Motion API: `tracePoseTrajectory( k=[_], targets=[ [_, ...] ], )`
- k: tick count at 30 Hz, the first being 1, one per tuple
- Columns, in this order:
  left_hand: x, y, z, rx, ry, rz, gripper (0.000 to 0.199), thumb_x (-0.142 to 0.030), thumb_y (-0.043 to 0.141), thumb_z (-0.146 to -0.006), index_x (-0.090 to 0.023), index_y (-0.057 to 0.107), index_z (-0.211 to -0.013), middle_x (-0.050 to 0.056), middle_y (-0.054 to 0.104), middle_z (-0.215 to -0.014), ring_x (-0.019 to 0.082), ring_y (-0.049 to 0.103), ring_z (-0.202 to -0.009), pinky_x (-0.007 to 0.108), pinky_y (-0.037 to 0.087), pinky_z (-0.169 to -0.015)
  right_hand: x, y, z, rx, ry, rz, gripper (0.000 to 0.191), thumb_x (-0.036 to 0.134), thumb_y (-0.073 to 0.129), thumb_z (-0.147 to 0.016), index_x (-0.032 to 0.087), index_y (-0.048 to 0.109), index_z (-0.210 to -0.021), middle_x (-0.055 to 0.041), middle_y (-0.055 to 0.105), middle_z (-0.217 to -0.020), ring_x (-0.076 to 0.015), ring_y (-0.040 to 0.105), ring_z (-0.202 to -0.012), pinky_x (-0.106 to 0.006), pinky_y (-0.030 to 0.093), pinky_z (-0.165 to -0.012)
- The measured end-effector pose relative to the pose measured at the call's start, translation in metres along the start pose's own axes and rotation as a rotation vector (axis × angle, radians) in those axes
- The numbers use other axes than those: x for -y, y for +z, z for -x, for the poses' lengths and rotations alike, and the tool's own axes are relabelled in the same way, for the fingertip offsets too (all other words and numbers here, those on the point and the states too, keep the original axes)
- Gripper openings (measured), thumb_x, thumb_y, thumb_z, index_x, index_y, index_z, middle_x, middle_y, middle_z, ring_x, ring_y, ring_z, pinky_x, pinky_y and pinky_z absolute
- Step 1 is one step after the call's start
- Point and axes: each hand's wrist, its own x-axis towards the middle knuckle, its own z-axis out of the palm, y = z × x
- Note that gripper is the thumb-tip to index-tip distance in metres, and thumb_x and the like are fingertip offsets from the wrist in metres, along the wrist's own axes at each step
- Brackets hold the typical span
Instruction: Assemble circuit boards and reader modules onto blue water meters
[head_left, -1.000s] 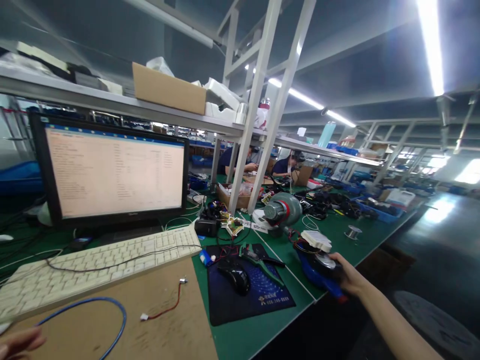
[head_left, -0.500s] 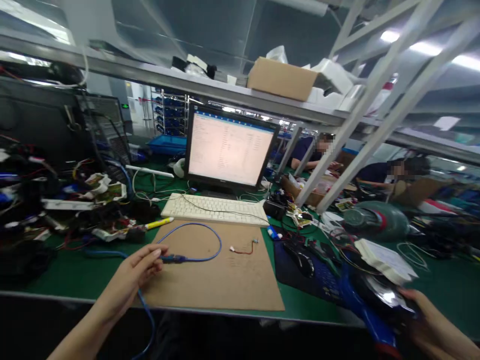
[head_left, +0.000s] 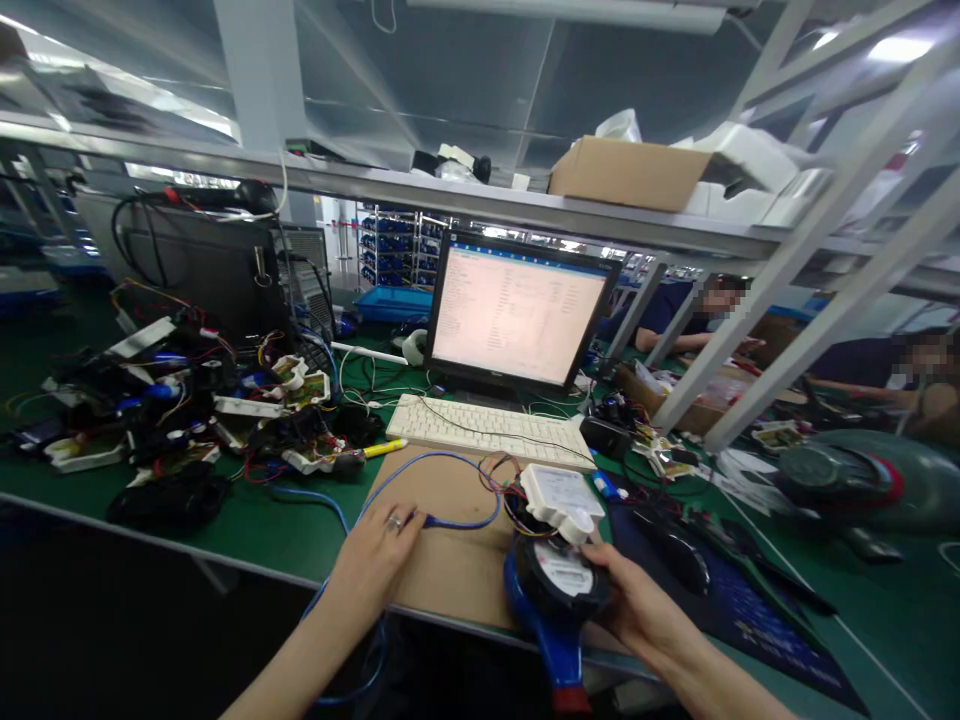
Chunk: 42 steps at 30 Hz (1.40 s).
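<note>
My left hand (head_left: 382, 550), with a ring on one finger, is closed around the plug end of a blue cable (head_left: 465, 525) low over the cardboard sheet (head_left: 457, 575). The cable loops across the cardboard and trails down past the table's front edge. My right hand (head_left: 634, 600) grips a blue and black handheld device (head_left: 555, 590) with a round label and a red end on its handle. A white plastic housing (head_left: 562, 495) with thin coloured wires sits at the device's top. The device covers the right part of the cardboard.
A keyboard (head_left: 487, 430) and monitor (head_left: 517, 310) stand behind the cardboard. Opened device parts (head_left: 172, 410) with wires pile up at the left. To the right are a black mouse (head_left: 675, 550), a dark mat (head_left: 780, 620) and a green power tool (head_left: 870, 480). Two people sit beyond the shelf posts.
My right hand has brought the device from the far right over the cardboard. My left hand keeps the cable's plug end. The small red-wired lead on the cardboard is now hidden. The view has turned left.
</note>
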Motion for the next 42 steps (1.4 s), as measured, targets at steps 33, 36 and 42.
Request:
tracePoseTrajectory(
  k=[33,36,42],
  targets=[
    [0.012,-0.057,-0.095,-0.464,-0.518,1.510,0.052,-0.035,0.075,-0.060,-0.020,0.047,-0.101,-0.002,0.055,-0.081,0.013,0.057,-0.070,0.037,0.057,-0.060,0.000,0.023,-0.048,0.131,-0.635,0.294,0.084,0.057,0.060,-0.070,0.025,0.023,-0.137,-0.0121,0.032,-0.140,-0.0234,0.032,-0.129,-0.043,0.032,-0.102],
    [-0.001,-0.051,-0.109,-0.493,-0.441,1.572,0.051,-0.029,0.075,-0.062,-0.021,0.046,-0.103,-0.001,0.054,-0.088,0.012,0.057,-0.078,0.035,0.057,-0.067,0.013,0.032,-0.050,0.116,-0.843,0.542,0.085,0.052,0.061,-0.071,0.023,0.020,-0.140,-0.0103,0.023,-0.145,-0.0242,0.023,-0.133,-0.048,0.022,-0.108],
    [-0.017,-0.051,-0.123,-0.382,-0.441,1.651,0.056,-0.026,0.077,-0.059,-0.018,0.046,-0.105,0.001,0.057,-0.083,0.013,0.059,-0.075,0.032,0.056,-0.067,0.031,0.047,-0.055,0.123,-0.970,0.849,0.077,0.053,0.062,-0.071,0.016,0.037,-0.134,-0.0131,0.036,-0.139,-0.0278,0.031,-0.129,-0.049,0.025,-0.107]
  ],
)
